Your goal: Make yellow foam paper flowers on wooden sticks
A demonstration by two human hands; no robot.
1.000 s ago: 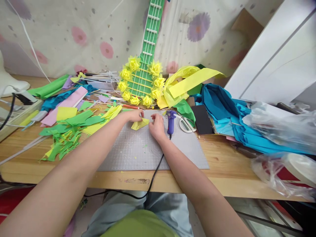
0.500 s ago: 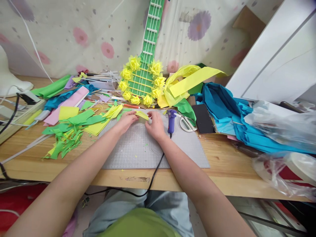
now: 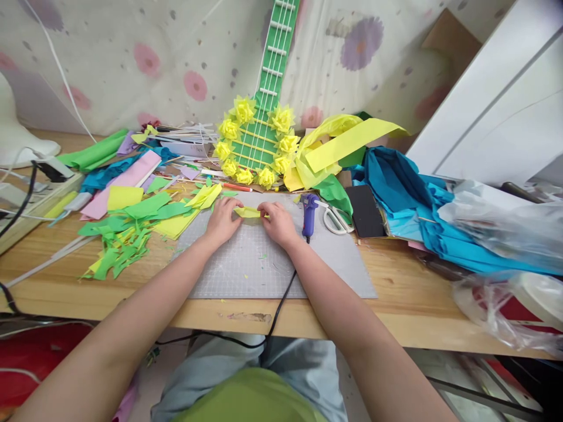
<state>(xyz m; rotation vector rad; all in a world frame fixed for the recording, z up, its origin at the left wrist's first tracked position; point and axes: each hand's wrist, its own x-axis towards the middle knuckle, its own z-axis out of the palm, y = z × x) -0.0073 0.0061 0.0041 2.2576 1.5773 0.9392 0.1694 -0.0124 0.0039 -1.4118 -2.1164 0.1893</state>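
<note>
A small yellow paper strip (image 3: 248,213) is stretched level between my two hands, above the grey cutting mat (image 3: 246,272). My left hand (image 3: 223,221) pinches its left end, and my right hand (image 3: 278,223) pinches the right end. Just right of my right hand a purple glue gun (image 3: 308,215) stands on the mat, with white-handled scissors (image 3: 336,221) beyond it. Behind the hands leans a green guitar shape (image 3: 254,143) ringed with yellow paper flowers (image 3: 266,177). Green and yellow paper cuttings (image 3: 116,243) are heaped to the left.
A black phone (image 3: 366,211) lies right of the scissors, near blue folded paper (image 3: 396,179). A plastic-wrapped tub (image 3: 519,302) sits at the far right. The black cord (image 3: 282,302) crosses the front edge of the wooden table (image 3: 404,305). A power strip (image 3: 51,170) is at left.
The yellow strip is now held flatter between both hands. My left hand has turned and drawn slightly nearer to me. The view has shifted a little.
</note>
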